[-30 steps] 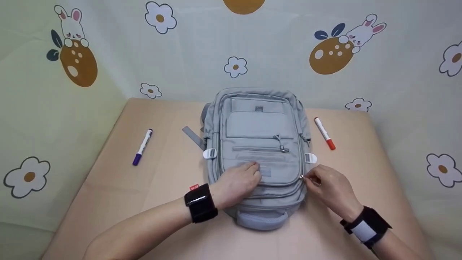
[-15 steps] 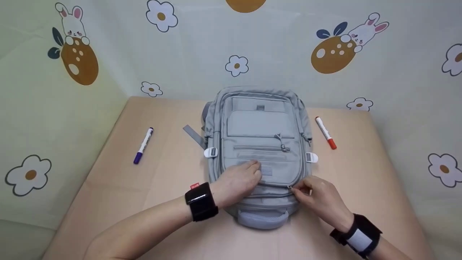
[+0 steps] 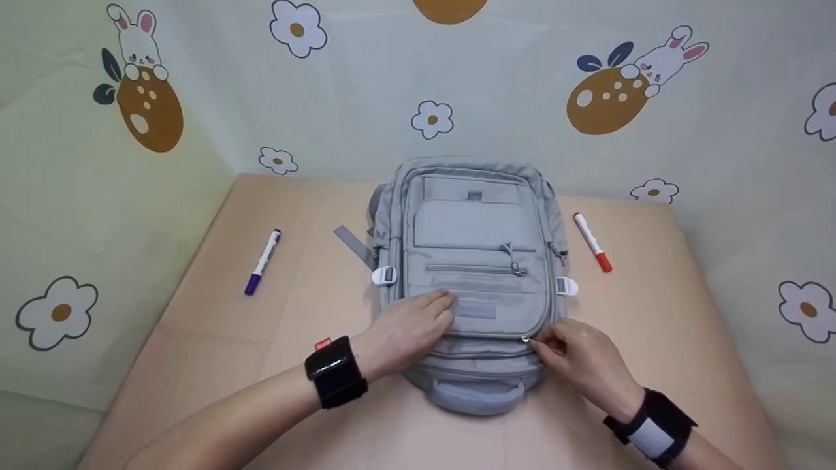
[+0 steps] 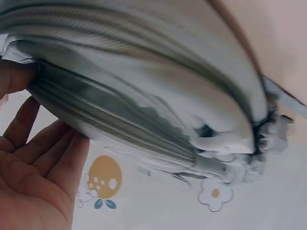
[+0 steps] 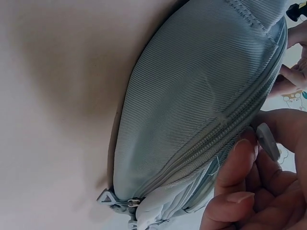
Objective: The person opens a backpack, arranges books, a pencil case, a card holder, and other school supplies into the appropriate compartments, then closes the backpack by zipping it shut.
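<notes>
**Backpack flat on table, right hand on zip pull**

Backpack (image 3: 473, 261): grey, lies flat at the centre of the frame on the tan table (image 3: 209, 339), front panel up, carry handle (image 3: 477, 395) at the lower edge, nearest the person. Two white buckles show at its left and right sides. A grey strap sticks out at its left side.

Left hand (image 3: 408, 329): rests palm down on the lower left of the front panel, fingers fairly straight and laid on the fabric just left of the small label patch. Grip is loose and holds nothing. The left wrist view shows the relaxed fingers (image 4: 43, 163) lying against the pack's ribbed side.

Right hand (image 3: 578, 362): at the lower right corner of the backpack. Grip is narrow; thumb and forefinger pinch the zip pull (image 3: 526, 339) on the curved zip line of the front compartment. The right wrist view shows the grey pull tab (image 5: 267, 140) held between the fingertips (image 5: 240, 158), right beside the zip teeth.

Both wrists carry black bands; the right one has a white patch.

Purple pen (image 3: 262, 261): lies on the table left of the backpack, well apart from it, purple cap toward the lower left.

Red pen (image 3: 593, 242): lies on the table just right of the backpack, red cap toward the lower right.

Backdrop: pale cloth (image 3: 718, 163) printed with flowers, rabbits and brown eggs, behind and at both sides of the table.
</notes>
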A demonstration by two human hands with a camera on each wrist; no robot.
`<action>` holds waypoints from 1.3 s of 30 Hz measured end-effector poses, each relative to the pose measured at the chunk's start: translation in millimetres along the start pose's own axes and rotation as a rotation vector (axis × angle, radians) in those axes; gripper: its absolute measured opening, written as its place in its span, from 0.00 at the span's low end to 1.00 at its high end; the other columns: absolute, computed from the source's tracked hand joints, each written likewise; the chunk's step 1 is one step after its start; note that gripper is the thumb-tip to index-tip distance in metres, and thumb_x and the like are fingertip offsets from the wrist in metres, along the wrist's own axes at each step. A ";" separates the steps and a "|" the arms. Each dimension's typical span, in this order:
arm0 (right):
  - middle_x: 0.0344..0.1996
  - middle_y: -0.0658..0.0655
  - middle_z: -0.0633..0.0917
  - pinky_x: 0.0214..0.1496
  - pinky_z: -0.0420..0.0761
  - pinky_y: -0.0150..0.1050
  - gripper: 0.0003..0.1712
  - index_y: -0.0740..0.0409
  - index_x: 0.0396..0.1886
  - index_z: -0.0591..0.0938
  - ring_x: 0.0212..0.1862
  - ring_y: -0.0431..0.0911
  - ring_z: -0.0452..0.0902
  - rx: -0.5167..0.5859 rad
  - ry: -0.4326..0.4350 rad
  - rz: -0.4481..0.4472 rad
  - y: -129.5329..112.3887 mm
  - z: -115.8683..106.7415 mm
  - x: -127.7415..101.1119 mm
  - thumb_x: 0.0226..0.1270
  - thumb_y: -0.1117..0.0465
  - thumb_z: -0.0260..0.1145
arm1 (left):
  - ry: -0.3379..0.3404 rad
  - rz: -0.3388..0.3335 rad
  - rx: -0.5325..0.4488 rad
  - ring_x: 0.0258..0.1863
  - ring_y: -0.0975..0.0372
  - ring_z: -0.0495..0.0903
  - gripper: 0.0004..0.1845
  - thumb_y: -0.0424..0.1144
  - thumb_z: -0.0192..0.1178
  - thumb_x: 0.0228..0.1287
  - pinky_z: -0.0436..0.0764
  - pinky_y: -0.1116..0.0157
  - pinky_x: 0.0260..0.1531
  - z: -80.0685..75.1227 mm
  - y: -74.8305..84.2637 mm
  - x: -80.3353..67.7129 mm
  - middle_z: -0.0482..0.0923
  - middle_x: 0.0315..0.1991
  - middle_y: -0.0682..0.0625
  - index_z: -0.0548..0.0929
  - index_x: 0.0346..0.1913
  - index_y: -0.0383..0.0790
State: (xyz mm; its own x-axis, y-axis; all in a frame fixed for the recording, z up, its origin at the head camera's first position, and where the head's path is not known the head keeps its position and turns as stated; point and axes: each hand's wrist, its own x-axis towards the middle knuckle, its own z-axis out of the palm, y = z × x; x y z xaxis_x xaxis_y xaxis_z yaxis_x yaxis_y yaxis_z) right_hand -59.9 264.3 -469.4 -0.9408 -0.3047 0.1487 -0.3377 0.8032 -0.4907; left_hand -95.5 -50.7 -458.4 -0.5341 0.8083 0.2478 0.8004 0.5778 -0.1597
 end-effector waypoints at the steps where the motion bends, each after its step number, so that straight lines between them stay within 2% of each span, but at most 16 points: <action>1: 0.26 0.39 0.77 0.31 0.74 0.34 0.09 0.44 0.30 0.86 0.28 0.35 0.71 0.000 -0.003 0.002 -0.2 -0.3 0.0 0.60 0.63 0.77 | 0.009 0.002 0.004 0.65 0.52 0.76 0.10 0.26 0.57 0.65 0.73 0.59 0.65 0.5 -2.4 -3.1 0.78 0.64 0.40 0.80 0.47 0.36; 4: 0.26 0.38 0.78 0.31 0.75 0.34 0.09 0.44 0.30 0.86 0.29 0.35 0.72 -0.002 -0.005 0.002 -1.2 -0.7 -0.1 0.61 0.62 0.78 | 0.030 0.003 0.025 0.65 0.52 0.76 0.12 0.24 0.57 0.64 0.73 0.60 0.65 1.6 -9.1 -11.3 0.78 0.64 0.39 0.80 0.49 0.34; 8: 0.26 0.38 0.79 0.31 0.76 0.34 0.09 0.42 0.30 0.86 0.29 0.34 0.72 -0.008 -0.004 0.003 -2.6 0.0 -0.4 0.60 0.62 0.78 | 0.010 -0.001 0.039 0.66 0.53 0.75 0.12 0.24 0.57 0.66 0.73 0.60 0.64 2.6 -14.9 -18.5 0.77 0.65 0.41 0.80 0.51 0.35; 12: 0.26 0.37 0.80 0.31 0.76 0.33 0.08 0.43 0.30 0.87 0.29 0.33 0.73 -0.014 0.008 -0.016 -4.0 1.9 -1.2 0.59 0.62 0.78 | -0.024 -0.005 0.010 0.68 0.54 0.73 0.10 0.25 0.54 0.68 0.72 0.59 0.65 6.0 -17.0 -20.5 0.76 0.67 0.41 0.78 0.49 0.36; 16: 0.27 0.37 0.82 0.31 0.76 0.33 0.07 0.45 0.30 0.89 0.30 0.32 0.73 -0.016 0.034 -0.069 -8.5 5.2 -2.4 0.59 0.63 0.78 | -0.023 -0.008 -0.017 0.69 0.53 0.73 0.09 0.24 0.54 0.68 0.72 0.59 0.66 7.6 -16.7 -21.0 0.75 0.67 0.41 0.78 0.48 0.35; 23: 0.25 0.36 0.82 0.29 0.76 0.32 0.05 0.45 0.28 0.90 0.27 0.30 0.74 -0.035 0.048 -0.167 -35.3 17.3 6.1 0.58 0.59 0.80 | -0.011 -0.013 -0.023 0.69 0.53 0.72 0.11 0.24 0.57 0.66 0.71 0.60 0.66 7.0 -16.1 -22.0 0.74 0.68 0.41 0.79 0.49 0.35; 32: 0.25 0.42 0.85 0.30 0.80 0.35 0.04 0.49 0.29 0.90 0.28 0.36 0.80 -0.088 0.024 -0.311 -75.8 37.6 27.8 0.57 0.59 0.80 | -0.018 -0.025 -0.013 0.70 0.54 0.72 0.10 0.25 0.58 0.67 0.73 0.60 0.64 7.7 -16.8 -22.1 0.74 0.69 0.43 0.79 0.49 0.36; 39: 0.26 0.41 0.84 0.31 0.79 0.34 0.05 0.47 0.30 0.90 0.28 0.35 0.78 -0.097 0.020 -0.336 -77.0 41.5 32.2 0.59 0.53 0.79 | -0.018 -0.020 0.007 0.69 0.55 0.72 0.13 0.25 0.57 0.68 0.73 0.61 0.65 6.0 -16.3 -22.4 0.74 0.69 0.42 0.79 0.53 0.35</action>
State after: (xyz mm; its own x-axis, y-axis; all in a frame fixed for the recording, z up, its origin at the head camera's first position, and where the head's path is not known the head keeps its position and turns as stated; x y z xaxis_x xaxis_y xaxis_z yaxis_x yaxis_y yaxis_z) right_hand -63.0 171.4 -462.5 -0.7765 -0.5514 0.3051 -0.6292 0.7050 -0.3273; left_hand -98.2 -77.5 -467.1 -0.5551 0.7982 0.2338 0.7875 0.5949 -0.1611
